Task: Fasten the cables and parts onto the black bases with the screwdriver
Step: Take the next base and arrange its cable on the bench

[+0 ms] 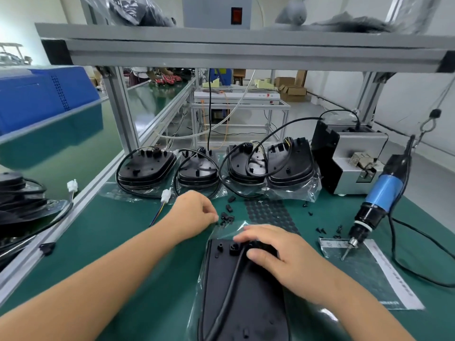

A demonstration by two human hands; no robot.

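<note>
Left hand [197, 212] pinches at small black clips [226, 217], frame centre; right hand [273, 252] presses cable [229, 286] onto base [246, 303]. Risk: cable slips, clip drops.

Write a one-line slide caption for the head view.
Left hand reaches for small black clips while right hand presses the cable onto a black base; screwdriver hangs unused.
</note>
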